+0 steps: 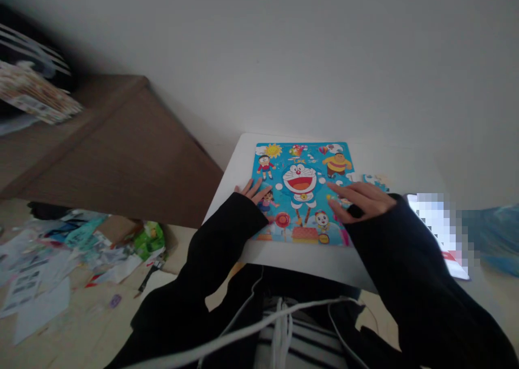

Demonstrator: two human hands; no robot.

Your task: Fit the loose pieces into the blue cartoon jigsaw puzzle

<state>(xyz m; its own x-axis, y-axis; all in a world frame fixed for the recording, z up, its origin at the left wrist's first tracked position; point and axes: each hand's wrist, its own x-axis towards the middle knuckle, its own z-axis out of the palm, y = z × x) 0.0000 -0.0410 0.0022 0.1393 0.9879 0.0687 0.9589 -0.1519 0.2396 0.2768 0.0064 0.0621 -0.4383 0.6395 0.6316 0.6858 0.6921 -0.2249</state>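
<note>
A blue cartoon jigsaw puzzle (300,217) lies flat on a small white table (227,196), with a big smiling cat figure at its middle. My left hand (254,189) rests on the puzzle's left edge, fingers spread and holding nothing. Over the right side of the puzzle is my right hand (365,200), its thumb and fingers stretched apart. I see nothing between them, though the palm side is hidden. A few loose blue and white puzzle pieces (375,182) lie just beyond that hand, off the puzzle's right edge.
To the right of my right sleeve lies a lit screen (436,228), partly blurred out. A brown wooden cabinet (162,158) stands at the left, with a bundle of thin sticks (38,93) on top. Papers and wrappers (81,239) litter the floor. A white cord (243,328) crosses my lap.
</note>
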